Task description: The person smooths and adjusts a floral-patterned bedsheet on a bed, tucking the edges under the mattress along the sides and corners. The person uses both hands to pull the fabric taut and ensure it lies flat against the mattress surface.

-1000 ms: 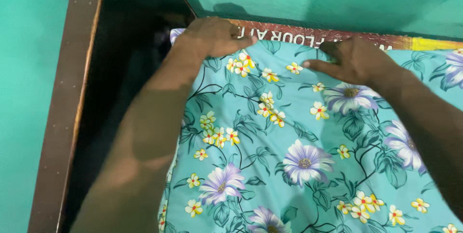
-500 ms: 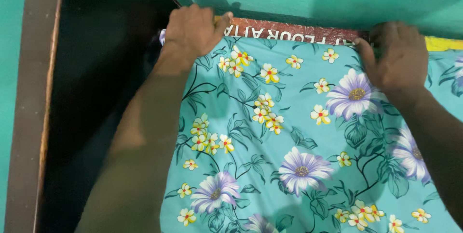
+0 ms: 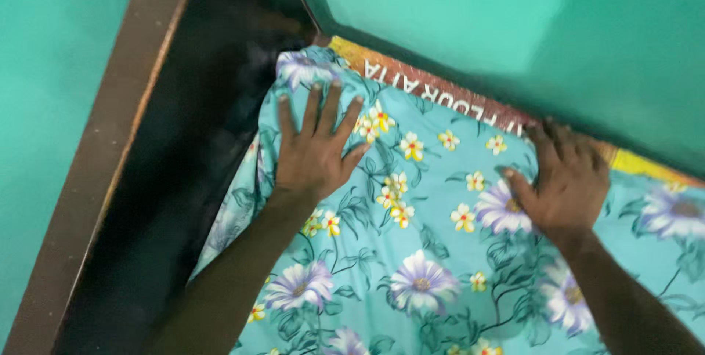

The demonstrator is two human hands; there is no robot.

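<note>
Floral bedsheet (image 3: 440,252), turquoise and printed with purple daisies, small yellow-and-white blossoms and dark green leaves, covers a mattress that fills the near and right parts of the frame, running up to the far corner where two walls meet. Left hand (image 3: 316,151) lies flat on the sheet near its far-left corner, palm down, fingers spread wide and pointing away from the person, gripping nothing. That corner of the cloth (image 3: 301,69) is bunched and rumpled just beyond the fingertips, and the sheet's left edge hangs loose into a dark gap (image 3: 176,179) beside the mattress. Right hand (image 3: 565,179) rests on the sheet at its far edge, to the right of the left hand and well apart from it, fingers curled over the fabric close to the wall; whether it pinches the cloth or only presses on it cannot be told, since the picture is blurred there. A strip of printed sacking (image 3: 440,94), reddish brown with a yellow stretch at the right, shows between the sheet's far edge and the green wall (image 3: 514,32). A dark brown wooden frame (image 3: 110,149) runs diagonally along the left of the gap, with more green wall on its left.
</note>
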